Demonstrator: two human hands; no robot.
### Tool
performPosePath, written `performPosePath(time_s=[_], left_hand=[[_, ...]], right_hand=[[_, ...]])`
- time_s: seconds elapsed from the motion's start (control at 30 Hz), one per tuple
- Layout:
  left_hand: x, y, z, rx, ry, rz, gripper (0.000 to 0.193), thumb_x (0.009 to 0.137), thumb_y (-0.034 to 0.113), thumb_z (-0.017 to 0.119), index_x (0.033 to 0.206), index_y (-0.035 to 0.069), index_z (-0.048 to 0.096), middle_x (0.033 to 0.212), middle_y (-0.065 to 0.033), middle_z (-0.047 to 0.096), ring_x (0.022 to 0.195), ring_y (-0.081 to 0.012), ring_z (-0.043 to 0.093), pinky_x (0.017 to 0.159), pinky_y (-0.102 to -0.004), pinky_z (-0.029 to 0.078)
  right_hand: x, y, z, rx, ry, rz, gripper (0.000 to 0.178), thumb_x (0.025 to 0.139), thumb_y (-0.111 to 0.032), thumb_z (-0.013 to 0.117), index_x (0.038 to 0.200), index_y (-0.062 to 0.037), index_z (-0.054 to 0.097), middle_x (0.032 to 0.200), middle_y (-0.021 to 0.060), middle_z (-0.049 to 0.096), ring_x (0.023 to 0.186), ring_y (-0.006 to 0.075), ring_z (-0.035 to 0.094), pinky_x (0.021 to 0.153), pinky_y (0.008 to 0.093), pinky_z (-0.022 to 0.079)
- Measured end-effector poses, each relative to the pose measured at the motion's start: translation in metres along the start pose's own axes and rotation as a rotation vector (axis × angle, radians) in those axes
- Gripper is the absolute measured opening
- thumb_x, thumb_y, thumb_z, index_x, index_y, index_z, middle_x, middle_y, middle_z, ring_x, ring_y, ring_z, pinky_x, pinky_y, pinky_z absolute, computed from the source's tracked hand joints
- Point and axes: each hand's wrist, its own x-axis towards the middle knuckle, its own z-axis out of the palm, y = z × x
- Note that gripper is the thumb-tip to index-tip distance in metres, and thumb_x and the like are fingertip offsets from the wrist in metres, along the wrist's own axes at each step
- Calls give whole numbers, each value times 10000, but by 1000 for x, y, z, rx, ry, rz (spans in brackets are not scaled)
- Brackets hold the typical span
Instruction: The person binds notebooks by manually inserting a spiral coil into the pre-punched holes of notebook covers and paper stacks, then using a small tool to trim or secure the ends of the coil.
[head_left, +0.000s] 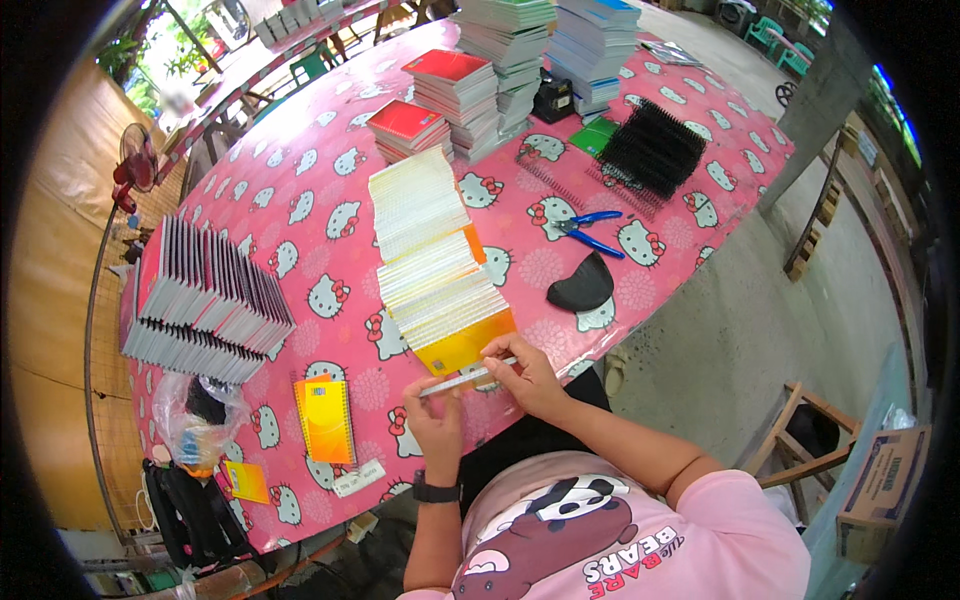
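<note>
At the near edge of a pink table (330, 250), a person's two bare hands pinch a thin booklet (465, 379), seen edge-on; the left hand (434, 424) is closed on its left end and the right hand (527, 382) on its right end, perhaps to keep its pages even; the booklet is just beside the yellow near end of a long row of booklets (440, 285), leaning on one another and running away from the person, probably so each can be lifted singly; blue-handled pliers (590, 239) and a black half-round pad (582, 284) lie right of the row, apparently for easy reach, with black coils (655, 150) beyond; two yellow notebooks (328, 420) overlap at the left, near stacked notebooks (205, 300) with dark spines; red-covered stacks (455, 95) stand farther off, likely to leave working room
</note>
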Motion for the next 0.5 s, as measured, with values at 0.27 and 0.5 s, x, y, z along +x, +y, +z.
performPosePath(time_s=[0.27,0.5], left_hand=[[3,34,14,534,-118,480,232,764,9,626,992,46,649,921,-93,625,910,-248,591,902,-396,374],[7,35,17,492,-79,565,211,730,6,649,917,93,694,866,-48,638,804,-217,584,744,-335,392]], right_hand=[[23,-10,-12,-189,-77,-160,197,853,-91,568,1034,-15,561,834,81,587,758,173,582,680,292,472],[206,-3,-133,-890,377,-594,194,806,-114,567,973,-23,606,910,171,626,815,342,603,732,417,477]])
